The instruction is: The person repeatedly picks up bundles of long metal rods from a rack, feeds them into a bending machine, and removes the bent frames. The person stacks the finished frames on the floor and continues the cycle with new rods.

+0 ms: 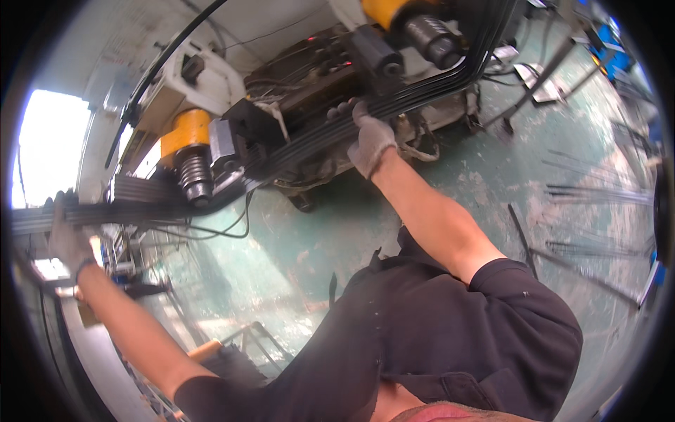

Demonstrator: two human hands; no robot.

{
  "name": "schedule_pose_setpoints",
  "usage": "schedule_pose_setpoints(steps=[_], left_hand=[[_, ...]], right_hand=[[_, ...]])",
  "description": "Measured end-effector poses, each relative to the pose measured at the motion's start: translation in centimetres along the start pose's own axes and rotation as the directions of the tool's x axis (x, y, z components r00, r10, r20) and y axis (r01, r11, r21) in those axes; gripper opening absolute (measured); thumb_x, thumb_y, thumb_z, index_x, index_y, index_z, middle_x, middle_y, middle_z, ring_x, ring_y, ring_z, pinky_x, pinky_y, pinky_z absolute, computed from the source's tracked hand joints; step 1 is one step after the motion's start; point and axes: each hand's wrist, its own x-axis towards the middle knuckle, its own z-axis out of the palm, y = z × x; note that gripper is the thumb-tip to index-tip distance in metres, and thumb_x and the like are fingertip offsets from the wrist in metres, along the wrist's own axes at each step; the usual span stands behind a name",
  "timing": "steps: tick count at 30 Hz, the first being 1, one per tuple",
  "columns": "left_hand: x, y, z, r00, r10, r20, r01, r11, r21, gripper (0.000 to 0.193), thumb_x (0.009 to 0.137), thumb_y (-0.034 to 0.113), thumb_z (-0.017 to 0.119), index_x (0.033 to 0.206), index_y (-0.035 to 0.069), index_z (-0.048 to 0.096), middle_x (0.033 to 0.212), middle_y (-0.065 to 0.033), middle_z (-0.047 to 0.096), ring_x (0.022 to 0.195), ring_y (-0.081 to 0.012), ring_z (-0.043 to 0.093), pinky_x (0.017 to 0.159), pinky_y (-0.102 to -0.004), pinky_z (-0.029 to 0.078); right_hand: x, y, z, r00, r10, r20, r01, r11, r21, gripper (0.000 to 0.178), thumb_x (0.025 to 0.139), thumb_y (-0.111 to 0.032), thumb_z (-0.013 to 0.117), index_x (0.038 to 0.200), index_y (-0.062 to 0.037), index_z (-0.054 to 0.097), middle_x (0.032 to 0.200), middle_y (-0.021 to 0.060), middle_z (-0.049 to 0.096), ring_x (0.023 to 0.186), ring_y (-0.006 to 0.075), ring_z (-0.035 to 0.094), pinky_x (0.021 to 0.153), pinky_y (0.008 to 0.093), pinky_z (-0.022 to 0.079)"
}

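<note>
"What do you have on the head view?"

"I have a bundle of long dark bars (pixel 309 144) running across the front of the machine (pixel 309 81), from the left rim of my view to the upper right, where it turns sharply upward."

"And the hands?"

"Both are gloved and on the bars. My right hand (pixel 370 144) is on the middle stretch, its fingers curled over the far edge, closed around the bundle. My left hand (pixel 69 243) is near the left end. I see its fingers laid across the bars with the dark tips past the far side, but it's blurred there, so I can't tell how tightly it grips."

"What sits around the bundle?"

"Two yellow cylinders. The left one (pixel 191 132) carries a ribbed metal shaft (pixel 195 176) that points down close to the bars, between my two hands. The right one (pixel 387 10) has a similar shaft (pixel 430 42), above the bars and beyond my right hand. A thin black cable (pixel 242 226) loops below the bundle."

"Anything lower down?"

"A worn green floor (pixel 281 257). Off to the right I see thin metal rods (pixel 598 195) lying on it, well apart from my hands."
</note>
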Motion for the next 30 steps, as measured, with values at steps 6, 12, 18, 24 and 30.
schedule_pose_setpoints(steps=[6, 12, 18, 24, 30], left_hand=[[-13.6, 1.6, -2.9, 0.948, 0.283, 0.148, -0.305, 0.661, 0.685, 0.045, 0.106, 0.029, 0.061, 0.150, 0.017, 0.063, 0.143, -0.0117, 0.070, 0.122, -0.0291, 0.070, 0.105, -0.0381, 0.052], [-27.1, 3.4, 0.6, 0.941, 0.339, -0.009, -0.296, 0.835, 0.463, 0.034, 0.103, 0.022, 0.064, 0.133, 0.009, 0.073, 0.121, -0.0146, 0.078, 0.102, -0.0293, 0.074, 0.093, -0.0397, 0.058], [-37.5, 1.0, 7.2, 0.914, -0.232, 0.333, 0.383, 0.765, -0.518, 0.031, 0.101, 0.015, 0.063, 0.122, -0.003, 0.075, 0.115, -0.0164, 0.077, 0.101, -0.0254, 0.073, 0.093, -0.0364, 0.057], [-58.2, -2.4, 20.8, 0.508, -0.209, 0.836, 0.858, 0.203, -0.471, 0.029, 0.105, 0.020, 0.060, 0.104, -0.006, 0.074, 0.101, -0.0158, 0.074, 0.102, -0.0299, 0.070, 0.096, -0.0430, 0.057], [-80.9, 2.9, 32.3, 0.045, -0.496, 0.867, 0.977, -0.157, -0.141, 0.016, 0.103, 0.011, 0.056, 0.100, 0.004, 0.071, 0.103, -0.0114, 0.073, 0.104, -0.0267, 0.069, 0.098, -0.0427, 0.055]], right_hand=[[-14.4, -3.2, -7.4, 0.970, -0.235, -0.065, 0.234, 0.972, -0.023, 0.025, 0.109, -0.029, 0.065, 0.107, -0.0048, 0.063, 0.095, 0.0086, 0.069, 0.093, 0.0282, 0.072, 0.084, 0.0447, 0.062], [-30.3, -8.6, -18.7, 0.772, -0.489, -0.405, 0.442, 0.872, -0.211, 0.030, 0.108, -0.034, 0.065, 0.105, -0.0048, 0.063, 0.087, 0.0083, 0.069, 0.080, 0.0264, 0.073, 0.076, 0.0432, 0.064], [-44.9, -18.4, -31.2, 0.356, -0.830, -0.429, 0.698, 0.541, -0.469, 0.034, 0.107, -0.037, 0.068, 0.096, -0.0048, 0.066, 0.075, 0.0062, 0.067, 0.056, 0.0233, 0.067, 0.053, 0.0409, 0.059], [-59.5, -33.5, -39.1, 0.024, -0.902, -0.432, 0.669, 0.336, -0.663, 0.026, 0.106, -0.026, 0.070, 0.097, -0.0026, 0.067, 0.068, 0.0044, 0.064, 0.052, 0.0187, 0.061, 0.051, 0.0360, 0.051], [-73.3, -48.0, -40.2, -0.125, -0.957, -0.260, 0.410, 0.189, -0.892, 0.033, 0.107, -0.034, 0.068, 0.099, -0.0024, 0.066, 0.069, 0.0015, 0.065, 0.055, 0.0140, 0.059, 0.054, 0.0321, 0.048]])
